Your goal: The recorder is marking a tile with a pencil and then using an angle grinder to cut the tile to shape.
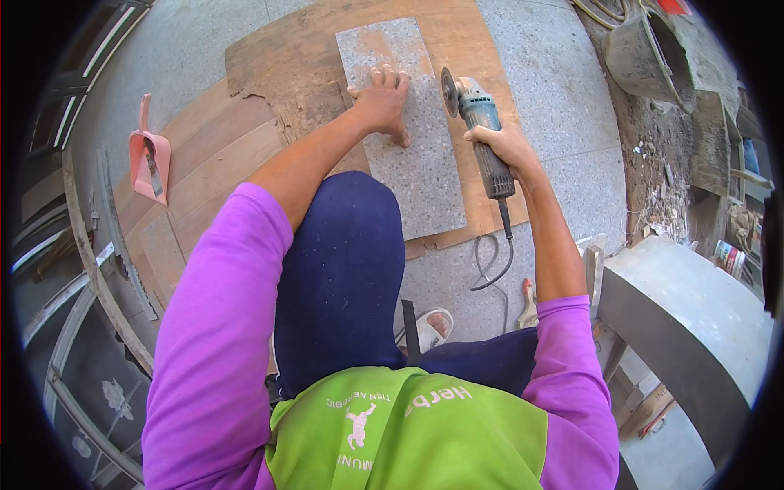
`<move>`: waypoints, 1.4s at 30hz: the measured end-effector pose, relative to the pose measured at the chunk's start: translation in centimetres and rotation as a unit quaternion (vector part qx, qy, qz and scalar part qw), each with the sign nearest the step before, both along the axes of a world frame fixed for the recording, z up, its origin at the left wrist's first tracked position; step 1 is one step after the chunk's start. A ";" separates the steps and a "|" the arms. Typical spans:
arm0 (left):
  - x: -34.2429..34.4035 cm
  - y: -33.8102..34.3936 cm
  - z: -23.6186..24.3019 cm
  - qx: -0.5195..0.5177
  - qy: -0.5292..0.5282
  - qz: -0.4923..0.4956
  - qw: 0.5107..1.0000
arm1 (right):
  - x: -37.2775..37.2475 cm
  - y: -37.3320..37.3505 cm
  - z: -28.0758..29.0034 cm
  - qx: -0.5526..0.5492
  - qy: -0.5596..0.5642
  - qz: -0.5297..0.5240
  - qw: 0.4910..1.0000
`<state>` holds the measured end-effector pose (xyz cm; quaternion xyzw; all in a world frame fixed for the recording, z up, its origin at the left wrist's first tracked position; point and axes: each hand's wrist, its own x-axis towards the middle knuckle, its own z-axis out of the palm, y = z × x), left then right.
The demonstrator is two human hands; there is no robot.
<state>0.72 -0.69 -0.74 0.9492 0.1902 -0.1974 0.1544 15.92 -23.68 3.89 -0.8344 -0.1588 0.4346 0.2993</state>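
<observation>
My left hand rests with fingers spread on a long speckled grey tile, which has a dusty patch near its far end and lies on brown plywood. My right hand grips the body of a teal and dark grey angle grinder, held at the tile's right edge with its disc toward the tile. The grinder's black cord trails down to the floor in loops.
A pink dustpan lies left, beside metal strips and frames. At right are a bucket, rubble and a grey metal bench. A brush lies by my right knee; plywood boards extend leftward.
</observation>
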 end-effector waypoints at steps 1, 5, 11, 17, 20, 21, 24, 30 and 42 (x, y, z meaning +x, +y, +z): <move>-0.1 0.1 0.0 0.000 0.001 0.002 1.000 | 0.0 0.4 -0.1 0.001 0.009 0.000 1.000; -0.1 0.1 0.3 0.002 0.002 0.002 1.000 | 0.7 1.9 -1.3 -0.008 0.001 0.000 1.000; 0.2 0.0 0.5 -0.006 0.002 -0.005 1.000 | 1.8 3.8 -1.6 0.033 0.027 -0.016 0.999; -0.3 0.3 0.5 -0.003 0.007 0.001 1.000 | 1.8 6.2 -0.1 0.009 0.000 0.002 1.000; 0.0 0.2 0.5 -0.006 0.000 -0.001 1.000 | 2.7 6.7 -1.0 0.037 0.000 -0.008 0.999; 0.0 0.2 0.5 -0.006 0.000 0.000 1.000 | 3.0 6.9 -1.4 0.040 0.003 -0.007 0.999; 0.0 0.1 0.6 -0.007 -0.001 -0.001 1.000 | 3.6 7.0 -2.0 0.039 0.005 -0.004 0.999; -0.1 0.2 0.4 -0.002 -0.004 0.003 1.000 | 3.9 8.0 -1.9 0.024 0.001 0.000 1.000; 0.0 0.2 1.0 -0.007 0.013 0.000 1.000 | 4.8 9.4 -2.0 0.040 0.015 -0.002 0.999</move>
